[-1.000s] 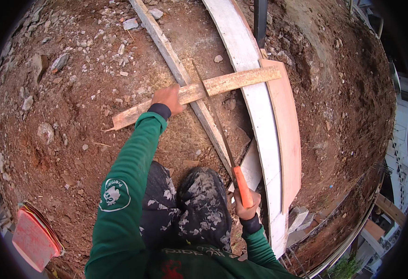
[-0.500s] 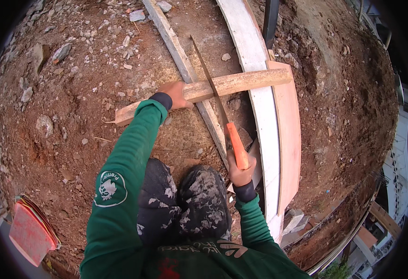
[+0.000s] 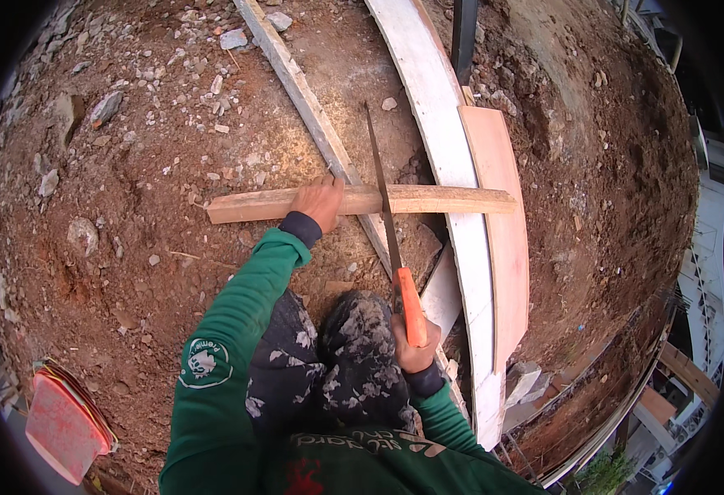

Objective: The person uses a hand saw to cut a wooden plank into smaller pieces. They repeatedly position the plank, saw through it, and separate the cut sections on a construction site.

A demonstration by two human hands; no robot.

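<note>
A short wooden beam [image 3: 453, 200] lies crosswise over a long narrow timber [image 3: 296, 87] and a white-faced board [image 3: 436, 107]. My left hand [image 3: 321, 201] is closed over the beam, left of the saw. In my right hand [image 3: 416, 342] is the orange handle of a hand saw [image 3: 388, 216]. Its dark blade crosses the beam near the middle, tip pointing away from me. The blade sits at the beam's upper face; how deep it is in the wood I cannot tell.
A pinkish plywood strip [image 3: 501, 157] lies along the white board's right side. A dark metal post [image 3: 463, 41] stands at the far end. Reddish soil with stones [image 3: 106, 109] spreads around. A worn red object [image 3: 63, 425] lies at the lower left.
The beam has turned and come nearer to me, now lying almost level across the view. My right hand and the saw have drawn back towards me. My left hand still grips the beam.
</note>
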